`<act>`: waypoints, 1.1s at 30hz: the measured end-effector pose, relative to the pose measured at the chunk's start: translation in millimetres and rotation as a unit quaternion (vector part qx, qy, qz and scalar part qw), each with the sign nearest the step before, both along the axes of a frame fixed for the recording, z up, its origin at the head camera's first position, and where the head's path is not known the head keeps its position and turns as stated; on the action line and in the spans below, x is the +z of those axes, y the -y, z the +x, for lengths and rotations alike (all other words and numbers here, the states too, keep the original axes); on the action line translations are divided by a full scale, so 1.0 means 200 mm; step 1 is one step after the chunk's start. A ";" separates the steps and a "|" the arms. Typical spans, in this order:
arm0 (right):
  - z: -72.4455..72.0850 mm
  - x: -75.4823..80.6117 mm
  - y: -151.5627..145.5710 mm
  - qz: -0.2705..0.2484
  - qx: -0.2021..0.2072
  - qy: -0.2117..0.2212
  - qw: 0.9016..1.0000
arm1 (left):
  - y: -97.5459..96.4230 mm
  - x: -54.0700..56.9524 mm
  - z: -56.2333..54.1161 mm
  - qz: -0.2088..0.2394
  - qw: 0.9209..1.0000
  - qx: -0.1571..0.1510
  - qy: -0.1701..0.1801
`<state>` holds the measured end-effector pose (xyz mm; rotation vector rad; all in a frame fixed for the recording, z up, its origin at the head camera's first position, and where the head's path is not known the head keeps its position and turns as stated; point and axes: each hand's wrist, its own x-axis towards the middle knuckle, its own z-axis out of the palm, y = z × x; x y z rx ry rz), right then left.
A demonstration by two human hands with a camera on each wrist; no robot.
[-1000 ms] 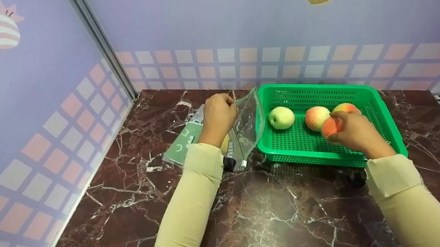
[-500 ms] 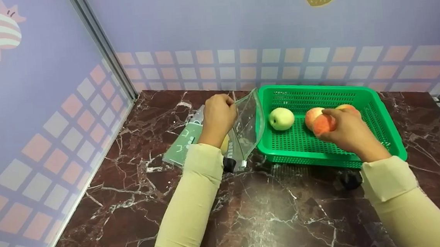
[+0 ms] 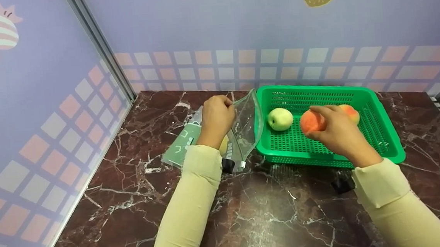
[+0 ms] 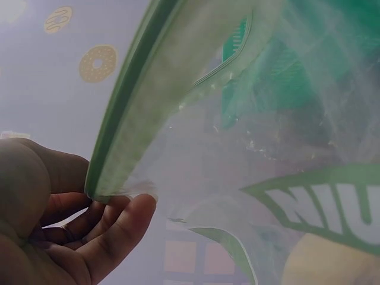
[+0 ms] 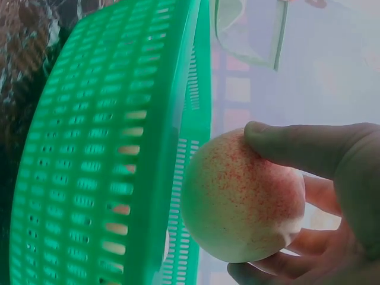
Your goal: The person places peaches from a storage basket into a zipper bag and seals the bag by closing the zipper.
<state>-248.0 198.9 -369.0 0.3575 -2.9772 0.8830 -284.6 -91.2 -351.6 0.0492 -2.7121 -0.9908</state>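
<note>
In the head view my left hand (image 3: 216, 120) pinches the upper edge of a clear zip bag (image 3: 248, 127), which gapes toward the basket. The left wrist view shows the fingers at the corner of the bag's green-edged mouth (image 4: 116, 113). Inside the bag lies a yellowish round thing (image 3: 224, 145), mostly covered by my arm. My right hand (image 3: 340, 132) grips a red-and-yellow peach (image 5: 243, 196) between thumb and fingers, over the green basket (image 3: 307, 157). A pale green round fruit (image 3: 280, 119) sits at the basket's left. Another peach (image 3: 351, 114) lies behind my right hand.
The bag's green printed part (image 3: 183, 145) lies flat on the dark marbled table (image 3: 265, 213). The basket's perforated walls stand close to the bag's right side. Patterned panels (image 3: 213, 27) close off the back and left, meeting at a metal post (image 3: 102, 46).
My right hand has carried the peach leftward within the basket area, and it now covers the peach that was visible beside it. My left hand and the bag have stayed in place.
</note>
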 end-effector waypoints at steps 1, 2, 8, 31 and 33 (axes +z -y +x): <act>0.00 0.00 0.01 -0.002 0.000 -0.002 1.000 | 0.00 0.00 0.00 -0.001 1.000 0.000 0.000; 0.01 0.00 0.01 -0.003 -0.001 -0.004 1.000 | 0.00 0.00 0.00 0.000 1.000 -0.001 0.000; 0.02 -0.01 0.04 -0.023 0.001 -0.026 0.999 | 0.00 -0.01 0.01 -0.004 1.000 -0.008 -0.013; 0.03 -0.03 0.18 -0.101 0.016 -0.005 0.995 | 0.00 -0.02 0.02 0.008 1.000 -0.009 -0.012; 0.03 -0.04 0.19 -0.112 0.016 0.002 0.994 | 0.00 -0.02 0.02 0.010 1.000 -0.010 -0.010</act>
